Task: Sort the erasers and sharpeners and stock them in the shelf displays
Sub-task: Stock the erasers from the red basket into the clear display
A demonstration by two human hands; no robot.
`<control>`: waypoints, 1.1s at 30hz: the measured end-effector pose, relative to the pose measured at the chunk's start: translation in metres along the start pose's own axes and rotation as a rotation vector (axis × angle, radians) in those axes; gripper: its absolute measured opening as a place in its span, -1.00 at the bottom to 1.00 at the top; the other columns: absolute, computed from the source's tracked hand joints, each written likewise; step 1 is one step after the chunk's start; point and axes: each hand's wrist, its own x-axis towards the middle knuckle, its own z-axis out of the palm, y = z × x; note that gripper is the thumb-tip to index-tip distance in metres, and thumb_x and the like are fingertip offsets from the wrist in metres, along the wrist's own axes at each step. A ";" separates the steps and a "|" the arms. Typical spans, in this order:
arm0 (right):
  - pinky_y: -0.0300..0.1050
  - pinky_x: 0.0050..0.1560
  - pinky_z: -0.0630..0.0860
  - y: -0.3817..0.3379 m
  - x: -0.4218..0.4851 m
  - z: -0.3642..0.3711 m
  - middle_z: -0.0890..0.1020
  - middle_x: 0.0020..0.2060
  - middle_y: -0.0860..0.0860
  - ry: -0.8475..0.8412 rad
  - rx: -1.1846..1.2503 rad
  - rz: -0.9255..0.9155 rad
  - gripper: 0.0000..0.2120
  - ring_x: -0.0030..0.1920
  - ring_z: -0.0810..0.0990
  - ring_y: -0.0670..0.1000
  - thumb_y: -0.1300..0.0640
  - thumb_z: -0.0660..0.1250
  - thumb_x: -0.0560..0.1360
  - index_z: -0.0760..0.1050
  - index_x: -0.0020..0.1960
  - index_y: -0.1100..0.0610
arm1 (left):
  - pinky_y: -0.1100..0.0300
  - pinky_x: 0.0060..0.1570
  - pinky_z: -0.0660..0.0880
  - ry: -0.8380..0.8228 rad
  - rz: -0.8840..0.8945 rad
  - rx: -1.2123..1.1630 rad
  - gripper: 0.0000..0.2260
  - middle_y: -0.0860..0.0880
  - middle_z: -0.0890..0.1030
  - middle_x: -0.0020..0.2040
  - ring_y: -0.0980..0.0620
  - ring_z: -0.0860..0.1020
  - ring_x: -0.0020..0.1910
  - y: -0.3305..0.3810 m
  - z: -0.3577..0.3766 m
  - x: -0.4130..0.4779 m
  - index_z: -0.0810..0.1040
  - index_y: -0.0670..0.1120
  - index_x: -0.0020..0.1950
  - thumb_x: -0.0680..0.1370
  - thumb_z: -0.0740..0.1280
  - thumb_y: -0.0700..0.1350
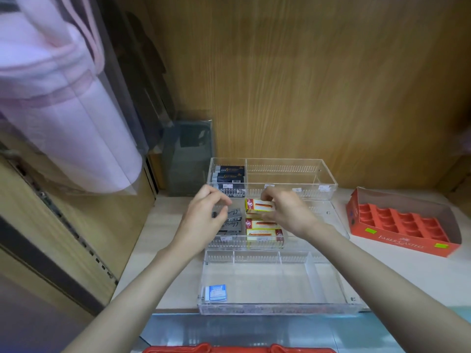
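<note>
**Seating the yellow box in its row**

The right hand (pixel 288 212) is pinching the yellow eraser box (pixel 257 207) by its right end. The left hand (pixel 204 215) is curling over the grey erasers (pixel 233 217); I cannot tell whether it is gripping one. The box is being held in the middle acrylic tray (pixel 224 243), behind two matching boxes (pixel 263 229). Its long axis is running left to right and its label is facing up. Lowering it flat and parallel to them should keep the row tidy.

3 trays (pixel 267 284) — 3 yellow boxes (pixel 263 235)

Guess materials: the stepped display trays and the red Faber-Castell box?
Display trays: clear acrylic by the look, glossy; the shelf shows through their walls. Red box: printed cardboard, matte, with folded corners. Its red insert: probably moulded plastic, smooth rounded cells, not certain.
</note>
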 end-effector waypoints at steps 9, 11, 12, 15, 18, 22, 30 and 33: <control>0.01 -0.21 0.55 -0.008 0.001 0.008 0.49 0.01 0.13 -0.146 -0.268 0.023 -0.83 -0.07 0.55 0.19 0.26 0.29 0.49 0.39 0.07 0.18 | 0.10 0.12 0.44 -0.159 -0.080 0.036 -0.83 0.07 0.46 0.06 0.07 0.46 0.09 0.000 0.030 0.002 0.53 -0.02 0.09 0.51 0.38 -0.06; 0.00 -0.14 0.51 -0.009 0.003 0.005 0.51 0.02 0.14 -0.197 -0.335 -0.014 -0.82 -0.02 0.55 0.18 0.24 0.28 0.49 0.44 0.10 0.20 | 0.09 0.13 0.44 -0.177 -0.084 0.042 -0.75 0.05 0.48 0.10 0.07 0.46 0.11 0.000 0.035 0.003 0.53 -0.03 0.16 0.50 0.39 -0.04; -0.02 -0.13 0.48 -0.007 0.004 0.004 0.52 0.01 0.14 -0.213 -0.342 -0.025 -0.82 0.00 0.54 0.18 0.21 0.28 0.50 0.47 0.09 0.21 | 0.08 0.13 0.44 -0.180 -0.087 0.053 -0.71 0.04 0.49 0.12 0.06 0.46 0.12 0.001 0.038 0.005 0.52 -0.03 0.20 0.50 0.40 -0.03; -0.05 -0.17 0.45 -0.004 0.003 0.007 0.51 -0.02 0.14 -0.181 -0.350 -0.037 -0.85 -0.01 0.54 0.19 0.17 0.24 0.54 0.51 0.03 0.22 | 0.05 0.13 0.45 -0.165 -0.114 0.083 -0.68 0.01 0.52 0.11 0.03 0.48 0.12 0.001 0.045 0.008 0.54 -0.04 0.23 0.49 0.41 -0.04; 0.01 -0.26 0.47 -0.005 0.003 0.017 0.43 -0.05 0.13 -0.110 -0.362 0.005 -0.84 -0.04 0.55 0.21 0.22 0.19 0.55 0.50 0.01 0.28 | 0.04 0.12 0.49 -0.167 -0.177 0.052 -0.69 0.00 0.58 0.09 0.03 0.53 0.09 -0.001 0.051 0.011 0.55 -0.03 0.21 0.48 0.42 -0.08; -0.02 -0.32 0.42 -0.006 0.003 0.023 0.35 -0.07 0.09 0.032 -0.340 0.051 -0.88 -0.07 0.53 0.20 0.19 0.24 0.55 0.42 -0.11 0.25 | 0.07 0.12 0.51 -0.206 -0.226 -0.024 -0.71 0.03 0.61 0.08 0.07 0.55 0.07 -0.005 0.052 0.013 0.56 -0.01 0.20 0.49 0.42 -0.07; -0.30 -0.12 0.32 0.007 -0.045 -0.013 0.57 -0.04 -0.01 0.206 0.187 0.033 -0.77 -0.04 0.52 -0.03 0.08 0.36 0.50 0.54 0.11 0.16 | 0.22 0.14 0.39 -0.104 -0.018 0.007 -0.71 0.05 0.51 0.12 0.11 0.45 0.14 0.010 0.014 -0.041 0.54 -0.07 0.22 0.55 0.31 0.02; -0.43 -0.17 0.35 0.004 -0.110 -0.019 0.61 -0.16 -0.04 0.167 0.222 -0.026 -0.91 -0.17 0.53 -0.12 0.18 0.33 0.51 0.58 0.00 0.14 | 0.41 0.12 0.32 -0.092 0.131 -0.024 -0.70 0.13 0.51 0.06 0.22 0.46 0.10 0.009 -0.006 -0.095 0.57 -0.05 0.12 0.52 0.24 0.09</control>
